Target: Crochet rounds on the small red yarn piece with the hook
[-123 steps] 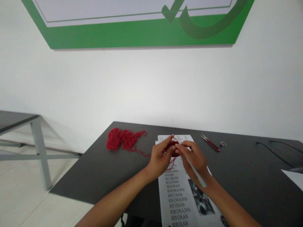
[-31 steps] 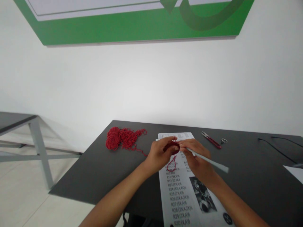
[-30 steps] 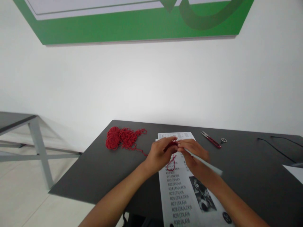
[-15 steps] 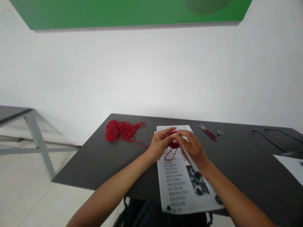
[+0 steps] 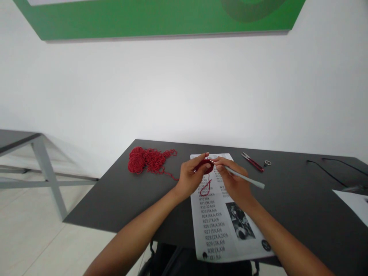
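Between thumb and fingers, my left hand (image 5: 190, 175) pinches a small dark red crochet piece (image 5: 207, 167), with a strand of yarn raised at the index finger. My right hand (image 5: 236, 180) grips a crochet hook (image 5: 244, 176) with a pale grey handle that slants down to the right. The hook's thin metal tip meets the piece's right edge. A loose red yarn tail (image 5: 204, 191) dangles below the piece. From my left hand, yarn runs left across the table to the red yarn ball (image 5: 136, 160) and its crinkled loose strands (image 5: 156, 158).
Under my hands lies a printed pattern sheet (image 5: 214, 230), hanging past the front edge of the dark table (image 5: 290, 214). Red-handled thread snips (image 5: 253, 161) and a small metal ring (image 5: 267, 163) lie to the right. Farther right are eyeglasses (image 5: 327, 172) and another paper (image 5: 352, 205).
The hook's handle has swung from pointing down toward me to pointing right. My left hand has shifted slightly left with the crochet piece, and the hands are a little farther apart.
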`<state>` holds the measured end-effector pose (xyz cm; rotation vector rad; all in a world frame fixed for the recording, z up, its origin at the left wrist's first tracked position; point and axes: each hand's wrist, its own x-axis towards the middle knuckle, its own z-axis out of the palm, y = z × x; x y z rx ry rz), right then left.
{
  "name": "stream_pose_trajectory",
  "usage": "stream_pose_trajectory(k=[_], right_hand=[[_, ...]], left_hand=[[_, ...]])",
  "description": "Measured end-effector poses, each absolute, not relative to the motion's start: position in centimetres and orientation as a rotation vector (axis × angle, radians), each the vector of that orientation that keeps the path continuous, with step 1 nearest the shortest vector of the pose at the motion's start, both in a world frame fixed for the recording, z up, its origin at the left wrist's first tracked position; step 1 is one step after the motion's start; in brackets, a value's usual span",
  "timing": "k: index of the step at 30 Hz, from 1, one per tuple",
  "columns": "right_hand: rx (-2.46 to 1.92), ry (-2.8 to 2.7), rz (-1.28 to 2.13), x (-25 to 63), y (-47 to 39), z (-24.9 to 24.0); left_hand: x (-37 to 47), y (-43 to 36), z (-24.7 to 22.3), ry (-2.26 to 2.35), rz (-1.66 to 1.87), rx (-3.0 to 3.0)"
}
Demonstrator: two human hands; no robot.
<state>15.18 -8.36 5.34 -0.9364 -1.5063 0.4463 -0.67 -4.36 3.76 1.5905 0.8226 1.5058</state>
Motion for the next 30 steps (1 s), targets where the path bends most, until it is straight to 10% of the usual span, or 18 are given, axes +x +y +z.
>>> stream_pose_trajectory(k=[23,30], right_hand=[[-0.625,-1.011,1.319,15.6,-6.8,5.2],[-0.752,-1.289,0.926,15.6,-7.3,4.8]], left_hand=[[-1.2,-3.1,4.1,0.778,1.446,1.476],[-0.8,-4.9,4.1,0.786,1.467,1.666]])
